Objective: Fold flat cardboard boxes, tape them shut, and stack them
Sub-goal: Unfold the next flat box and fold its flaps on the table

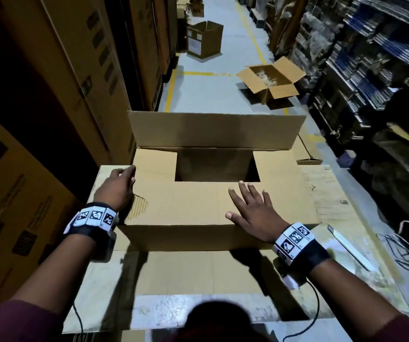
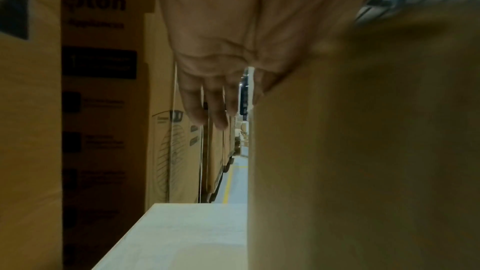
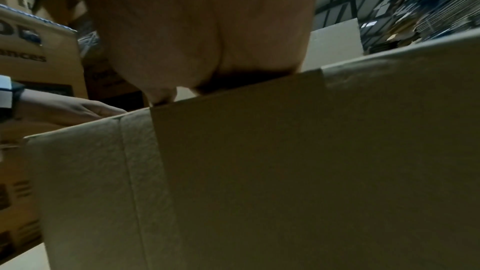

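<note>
I see my right hand (image 1: 252, 213) spread flat on the near flap of the cardboard box (image 1: 198, 206) on the table (image 1: 326, 193). My left hand (image 1: 117, 188), fingers straight, rests on its left corner.

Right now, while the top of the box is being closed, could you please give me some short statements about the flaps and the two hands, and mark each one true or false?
1. The right hand lies flat with spread fingers on the near flap of the cardboard box. True.
2. The far flap is already folded down. False: it stands upright.
3. The left hand is at the box's left edge, fingers reaching toward the left side flap. True.
4. Tape already seals the top seam. False: a gap into the box interior is open between the flaps.
5. A tape dispenser is in the right hand. False: it holds nothing.
</note>
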